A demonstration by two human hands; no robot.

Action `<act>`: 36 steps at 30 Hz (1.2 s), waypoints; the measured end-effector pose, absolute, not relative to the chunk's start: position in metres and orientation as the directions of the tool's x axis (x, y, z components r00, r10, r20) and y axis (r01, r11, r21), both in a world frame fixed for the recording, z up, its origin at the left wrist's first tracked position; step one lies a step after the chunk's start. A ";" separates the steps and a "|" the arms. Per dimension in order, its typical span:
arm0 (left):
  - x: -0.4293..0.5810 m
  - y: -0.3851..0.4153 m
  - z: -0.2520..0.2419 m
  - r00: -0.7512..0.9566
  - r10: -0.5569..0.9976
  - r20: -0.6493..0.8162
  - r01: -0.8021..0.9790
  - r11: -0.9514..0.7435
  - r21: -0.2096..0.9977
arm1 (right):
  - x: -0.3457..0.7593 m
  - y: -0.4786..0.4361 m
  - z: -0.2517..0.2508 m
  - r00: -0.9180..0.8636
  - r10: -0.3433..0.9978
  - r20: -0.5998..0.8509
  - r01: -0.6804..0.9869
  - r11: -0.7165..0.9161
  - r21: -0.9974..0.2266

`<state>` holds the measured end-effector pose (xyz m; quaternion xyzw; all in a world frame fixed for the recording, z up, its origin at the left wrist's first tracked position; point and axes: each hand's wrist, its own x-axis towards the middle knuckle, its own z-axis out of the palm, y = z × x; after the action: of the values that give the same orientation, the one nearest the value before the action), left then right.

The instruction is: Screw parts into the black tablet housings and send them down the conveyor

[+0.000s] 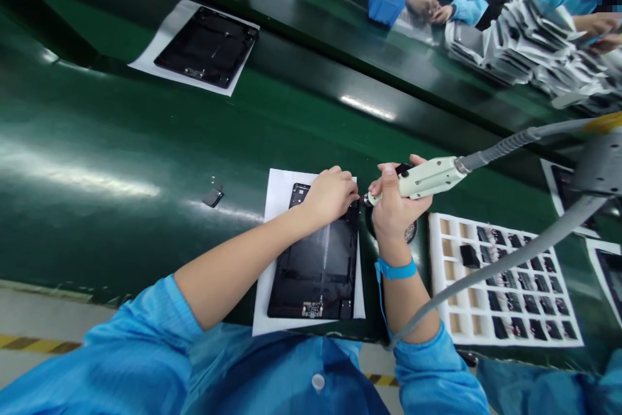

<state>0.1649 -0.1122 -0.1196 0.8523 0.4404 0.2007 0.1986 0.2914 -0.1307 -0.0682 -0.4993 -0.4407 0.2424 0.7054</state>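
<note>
The left hand [330,196] rests on the upper edge of a black tablet back panel [315,266]. Its fingers [346,177] are held together and bent down over the panel, and whether they pinch anything small cannot be told from this view. The right hand [396,211] has its fingers [389,172] clamped round the pale handle of an electric screwdriver [427,179], whose tip sits just beside the left fingertips, above the panel's top corner. The panel lies flat on a white paper sheet [279,198] on a green bench [97,143]. A blue wrist strap [396,269] circles the right wrist, and a round dish [411,232] is partly hidden under that hand. A grey hose [490,272] runs from the right forearm across above a white compartment tray [437,272] holding small black parts. Further off lie a small black piece [212,197] and a second panel [207,46] on paper. Across the bench, a co-worker's hands [427,7] are beside a blue bin [386,4], near stacks of packaged items [510,39].
</note>
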 end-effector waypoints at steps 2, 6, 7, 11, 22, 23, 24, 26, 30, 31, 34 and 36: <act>0.165 -0.113 -0.119 0.533 0.830 0.165 0.670 -0.533 0.516 | 0.291 -0.131 -0.069 0.485 0.785 0.385 0.102 0.386 -0.917; 0.166 -0.113 -0.116 0.532 0.834 0.147 0.680 -0.524 0.512 | 0.290 -0.131 -0.070 0.478 0.784 0.397 0.109 0.395 -0.912; 0.166 -0.113 -0.116 0.532 0.835 0.143 0.683 -0.523 0.510 | 0.290 -0.131 -0.071 0.476 0.783 0.400 0.112 0.397 -0.911; 0.165 -0.113 -0.113 0.546 0.825 0.145 0.676 -0.537 0.505 | 0.287 -0.130 -0.078 0.479 0.788 0.388 0.125 0.376 -0.918; 0.158 -0.111 -0.120 0.508 0.838 0.199 0.641 -0.522 0.563 | 0.332 -0.140 -0.053 0.595 0.679 0.430 0.163 0.421 -0.892; 0.158 -0.111 -0.120 0.512 0.836 0.198 0.639 -0.524 0.562 | 0.341 -0.141 -0.052 0.619 0.647 0.445 0.190 0.427 -0.884; 0.159 -0.111 -0.120 0.515 0.835 0.196 0.639 -0.526 0.562 | 0.350 -0.141 -0.053 0.641 0.620 0.452 0.205 0.429 -0.880; 0.159 -0.112 -0.119 0.515 0.836 0.189 0.642 -0.523 0.560 | 0.363 -0.137 -0.059 0.671 0.591 0.448 0.205 0.432 -0.878; 0.158 -0.112 -0.118 0.511 0.840 0.182 0.656 -0.518 0.549 | 0.371 -0.130 -0.076 0.673 0.602 0.430 0.200 0.412 -0.889; 0.158 -0.112 -0.118 0.516 0.837 0.181 0.655 -0.522 0.546 | 0.371 -0.129 -0.078 0.671 0.607 0.425 0.206 0.399 -0.894; 0.158 -0.112 -0.119 0.528 0.830 0.179 0.652 -0.531 0.540 | 0.369 -0.129 -0.082 0.663 0.619 0.421 0.222 0.374 -0.900; 0.158 -0.112 -0.119 0.529 0.829 0.183 0.653 -0.535 0.536 | 0.369 -0.129 -0.083 0.659 0.620 0.426 0.227 0.376 -0.898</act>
<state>0.1580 -0.1121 -0.1193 0.8498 0.4359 0.2131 0.2060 0.3688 -0.1286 -0.0833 -0.5422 -0.3904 0.1341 0.7319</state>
